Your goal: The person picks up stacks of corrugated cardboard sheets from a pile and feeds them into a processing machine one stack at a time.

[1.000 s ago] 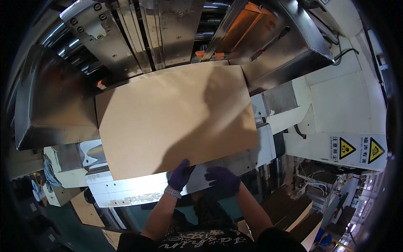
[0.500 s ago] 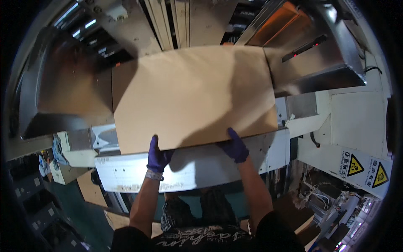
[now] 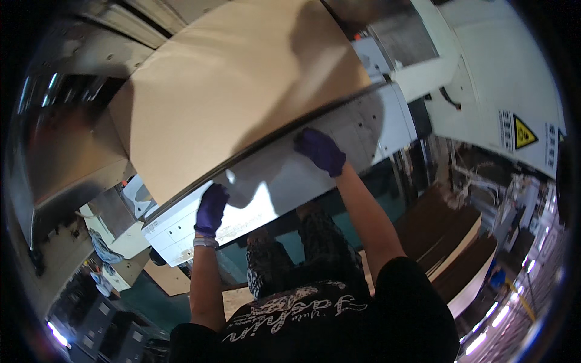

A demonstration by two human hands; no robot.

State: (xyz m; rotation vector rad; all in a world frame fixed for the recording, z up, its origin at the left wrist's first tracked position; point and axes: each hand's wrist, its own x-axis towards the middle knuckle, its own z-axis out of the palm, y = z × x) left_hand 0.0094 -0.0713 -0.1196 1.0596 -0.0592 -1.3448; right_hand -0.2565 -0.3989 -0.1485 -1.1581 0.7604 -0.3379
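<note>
A large sheet of brown cardboard (image 3: 236,78) lies on the machine, its near edge running along the dark lip of a white panel (image 3: 363,127). Both my hands wear purple gloves and hold nothing. Over the left part of the panel, just short of the cardboard's edge, is my left hand (image 3: 211,210), its fingers loosely bent and a little apart. My right hand (image 3: 321,152) hovers by the panel's middle, close to the lip, fingers loosely curled and partly hidden behind the back of the hand.
A shiny metal guide (image 3: 72,163) flanks the cardboard on the left. On the right stands a white machine housing (image 3: 502,66) with a yellow warning sign (image 3: 524,131). Stacked brown sheets (image 3: 442,230) lie at lower right, near wiring (image 3: 478,175). Dark grey boxes (image 3: 103,327) are at lower left.
Both hands have let go of the cardboard's near edge and drawn back over the white panel. The view has turned and shifted, so the machine appears tilted and the stacked sheets show more.
</note>
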